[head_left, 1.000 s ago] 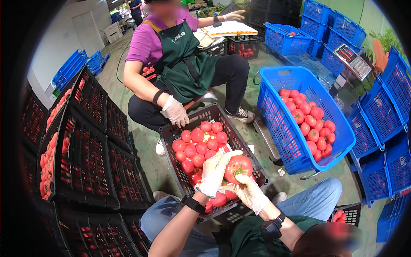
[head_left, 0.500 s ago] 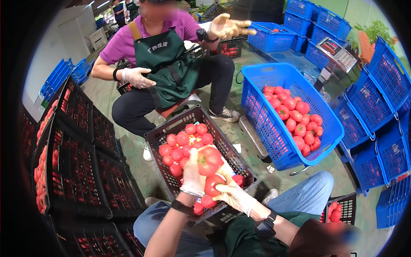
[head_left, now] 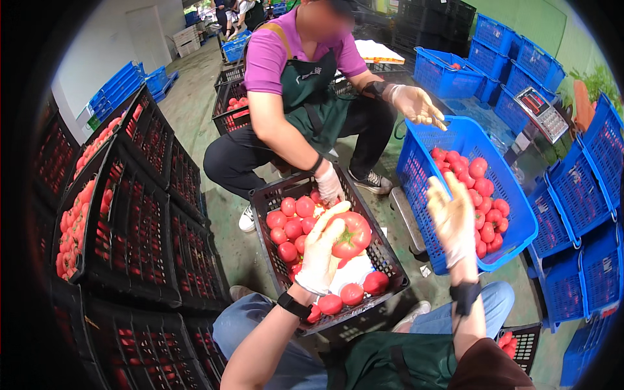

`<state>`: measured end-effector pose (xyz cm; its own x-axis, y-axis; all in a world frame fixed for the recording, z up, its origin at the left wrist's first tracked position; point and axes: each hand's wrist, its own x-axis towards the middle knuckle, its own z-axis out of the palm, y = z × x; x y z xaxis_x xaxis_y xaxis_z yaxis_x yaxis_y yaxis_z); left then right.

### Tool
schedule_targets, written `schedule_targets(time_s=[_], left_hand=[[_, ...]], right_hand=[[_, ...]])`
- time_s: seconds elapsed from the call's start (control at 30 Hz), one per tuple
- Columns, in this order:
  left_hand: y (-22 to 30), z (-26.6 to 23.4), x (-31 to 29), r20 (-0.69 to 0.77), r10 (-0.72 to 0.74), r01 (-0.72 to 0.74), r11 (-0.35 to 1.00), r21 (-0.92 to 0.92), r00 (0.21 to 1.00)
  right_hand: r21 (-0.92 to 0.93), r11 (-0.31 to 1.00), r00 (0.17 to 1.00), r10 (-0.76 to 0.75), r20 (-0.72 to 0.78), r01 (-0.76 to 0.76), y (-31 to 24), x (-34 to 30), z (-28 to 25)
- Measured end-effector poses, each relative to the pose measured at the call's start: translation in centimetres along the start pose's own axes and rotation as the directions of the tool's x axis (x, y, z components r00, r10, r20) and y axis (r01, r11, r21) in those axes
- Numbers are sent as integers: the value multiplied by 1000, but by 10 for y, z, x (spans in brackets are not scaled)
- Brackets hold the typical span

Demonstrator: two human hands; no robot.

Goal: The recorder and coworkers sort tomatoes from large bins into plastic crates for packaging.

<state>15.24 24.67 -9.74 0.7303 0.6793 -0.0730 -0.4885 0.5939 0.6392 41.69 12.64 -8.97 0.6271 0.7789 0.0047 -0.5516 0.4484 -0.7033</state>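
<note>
In my gloved left hand (head_left: 318,255) is a large red tomato (head_left: 351,235), held over the black crate (head_left: 390,265). More red tomatoes (head_left: 293,228) lie in that crate, several along its near end beside white paper. My gloved right hand (head_left: 452,218) is stretched out at the near left side of the blue basket (head_left: 426,218), its fingers extended and holding nothing. Red tomatoes (head_left: 484,187) are heaped inside this basket. Opposite me, a co-worker's gloved hand (head_left: 330,185) reaches into the far end of the crate; their other hand (head_left: 416,106) is above the blue basket's far corner.
Stacked black crates (head_left: 133,240) of tomatoes rise on the left. Blue baskets (head_left: 578,195) are stacked on the right, near a scale (head_left: 541,114). Another black crate (head_left: 523,341) with tomatoes stands by my right knee. The co-worker sits close beyond the middle crate.
My right hand has let go of a tomato and moved from the crate to the blue basket. My left hand keeps the large tomato. The co-worker has leaned in, one hand now in the crate.
</note>
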Motion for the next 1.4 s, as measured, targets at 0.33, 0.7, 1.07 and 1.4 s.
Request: schedule_targets(time_s=[0.33,0.7,1.07,1.4], left_hand=[[-3,-3,-6,97,138,-167,884,438,986],[2,12,-18,242,111,-237,773,588,964],[2,7,-22,198,92,-191,801,568,976],[-5,9,-25,262,139,-290,620,729,955]], right_hand=[[-564,822,972,191,139,-81,100,-82,77],[-622,781,996,-2,89,58,95,-98,83],[-596,798,995,-51,86,92,110,-120,85],[-470,883,999,-34,-15,23,116,-133,84]])
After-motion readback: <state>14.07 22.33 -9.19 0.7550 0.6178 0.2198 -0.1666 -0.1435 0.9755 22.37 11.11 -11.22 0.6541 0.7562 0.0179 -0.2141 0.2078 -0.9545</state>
